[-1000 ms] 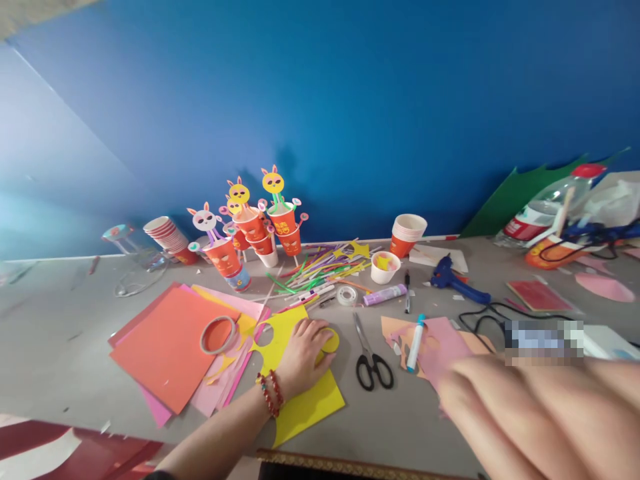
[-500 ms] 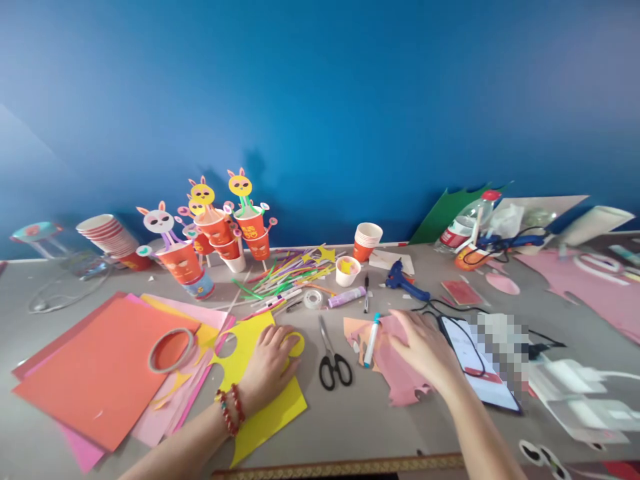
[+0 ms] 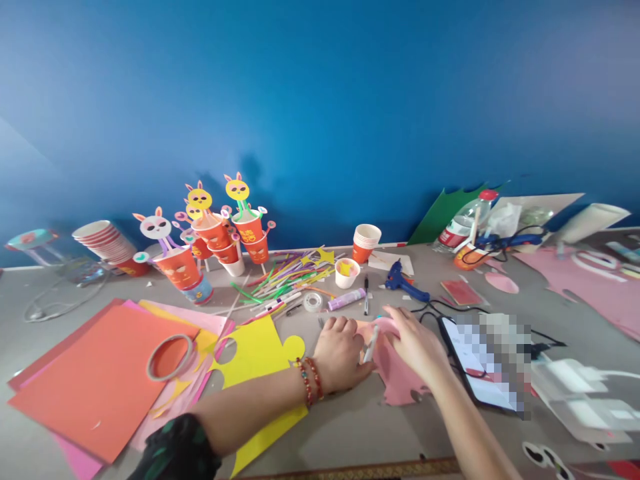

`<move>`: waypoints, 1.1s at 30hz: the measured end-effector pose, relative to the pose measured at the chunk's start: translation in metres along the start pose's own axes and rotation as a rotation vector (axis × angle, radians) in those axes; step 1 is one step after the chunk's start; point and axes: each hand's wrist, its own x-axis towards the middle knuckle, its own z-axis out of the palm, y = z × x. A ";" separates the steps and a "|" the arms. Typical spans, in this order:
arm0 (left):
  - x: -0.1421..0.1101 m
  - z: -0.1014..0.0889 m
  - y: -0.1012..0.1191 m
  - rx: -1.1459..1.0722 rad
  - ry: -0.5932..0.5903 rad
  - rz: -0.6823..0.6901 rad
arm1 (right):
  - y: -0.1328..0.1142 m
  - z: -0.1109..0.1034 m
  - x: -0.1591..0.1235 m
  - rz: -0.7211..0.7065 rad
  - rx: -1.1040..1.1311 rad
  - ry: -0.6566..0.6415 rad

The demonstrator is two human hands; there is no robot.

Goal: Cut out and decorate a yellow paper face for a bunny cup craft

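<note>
My left hand (image 3: pixel 341 353), with a bead bracelet at the wrist, reaches across the yellow paper (image 3: pixel 253 347) to the middle of the table. Its fingers are curled, and thumb and forefinger close around the lower end of a marker (image 3: pixel 371 343). Beneath this hand the scissors are almost wholly hidden. On the other side of the marker, my right hand (image 3: pixel 417 343) pinches the upper edge of a torn-looking pink paper (image 3: pixel 400 377), which curls up at the thumb. Orange paper lies partly covered between the hands.
Orange sheets (image 3: pixel 100 373) with a tape roll (image 3: pixel 170 357) lie at left. Decorated cups (image 3: pixel 177 267), coloured sticks (image 3: pixel 285 277), a glue stick (image 3: pixel 347 299) and a blue glue gun (image 3: pixel 406 283) stand or lie behind. A phone (image 3: pixel 480 367) and white chargers (image 3: pixel 585 400) are at right.
My left hand has moved right, from the yellow paper to the marker, and now covers the scissors. My right hand has closed on the pink paper's upper edge, which has curled up.
</note>
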 end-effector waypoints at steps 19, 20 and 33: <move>0.025 -0.001 0.003 0.081 -0.046 0.009 | 0.014 -0.003 -0.010 -0.024 0.143 0.153; 0.026 -0.004 -0.001 0.085 -0.042 0.008 | 0.016 -0.004 -0.012 -0.017 0.142 0.168; 0.045 -0.006 -0.022 0.101 -0.016 0.018 | 0.026 -0.054 -0.055 0.075 0.498 0.170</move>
